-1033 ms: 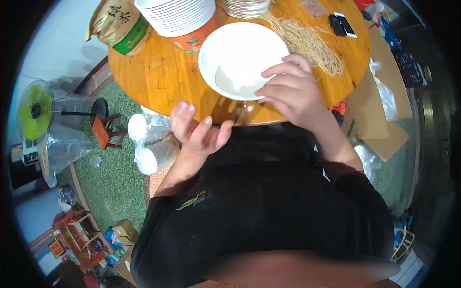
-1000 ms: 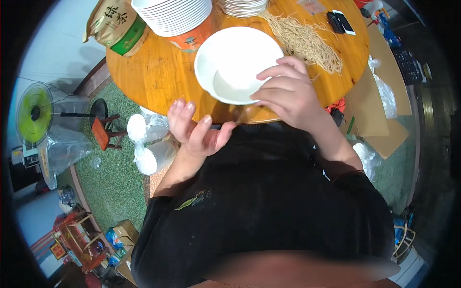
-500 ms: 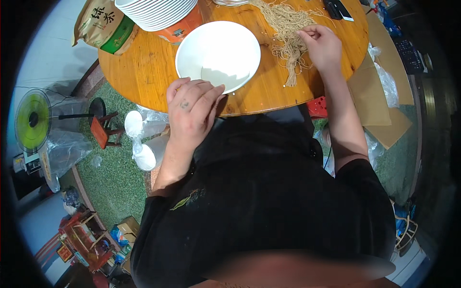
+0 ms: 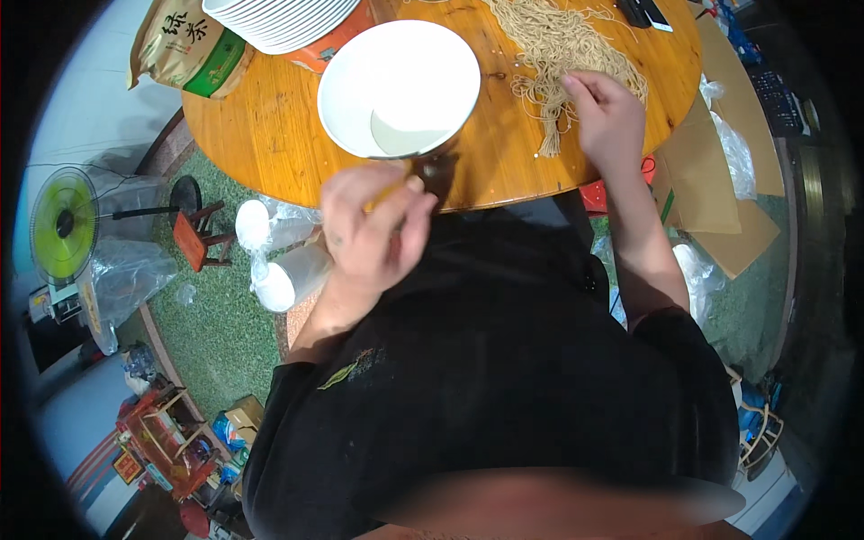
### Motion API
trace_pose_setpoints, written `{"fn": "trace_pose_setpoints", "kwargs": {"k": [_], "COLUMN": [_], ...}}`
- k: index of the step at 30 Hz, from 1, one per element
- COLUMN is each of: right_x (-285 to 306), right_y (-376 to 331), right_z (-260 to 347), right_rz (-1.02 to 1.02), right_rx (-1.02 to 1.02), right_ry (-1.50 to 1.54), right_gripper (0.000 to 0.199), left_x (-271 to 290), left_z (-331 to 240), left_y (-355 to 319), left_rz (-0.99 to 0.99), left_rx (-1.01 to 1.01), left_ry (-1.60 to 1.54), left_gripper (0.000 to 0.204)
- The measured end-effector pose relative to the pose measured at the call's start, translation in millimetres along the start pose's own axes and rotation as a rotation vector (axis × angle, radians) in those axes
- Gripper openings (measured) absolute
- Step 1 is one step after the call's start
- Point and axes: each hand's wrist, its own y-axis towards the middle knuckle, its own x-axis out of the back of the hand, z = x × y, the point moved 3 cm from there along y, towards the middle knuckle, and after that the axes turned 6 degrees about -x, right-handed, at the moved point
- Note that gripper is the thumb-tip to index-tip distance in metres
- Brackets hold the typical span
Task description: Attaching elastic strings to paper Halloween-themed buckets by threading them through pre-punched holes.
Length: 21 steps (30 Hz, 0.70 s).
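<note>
right hand (image 4: 612, 121) at tan strings (image 4: 576, 45)

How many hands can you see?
2: the left hand is by the near edge of the white bowl, and the right hand is at the tan strings. I see no others.
</note>
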Motion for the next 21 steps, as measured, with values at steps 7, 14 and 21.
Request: {"fn": "trace_pose_setpoints", "kwargs": {"k": [7, 14, 21], "right_x": [-12, -9, -8], "right_y": [-92, -104, -106], "right_z": [53, 82, 94], "right_rz": [0.489, 0.593, 0.426], "right_rx": [-0.499, -0.191, 0.463], "right_ry": [1.108, 0.877, 0.282], "right_gripper": [0.018, 0.012, 0.013], "left_x": [-42, -45, -36], "left_z": [-26, -18, -16], "left_y": [0, -17, -32], "left_rz": [0.262, 0.385, 0.249], "left_rx": [0.434, 0.537, 1.093], "left_ry": [-0.629, -0.889, -1.27], "left_gripper": [0.055, 0.053, 0.027]}}
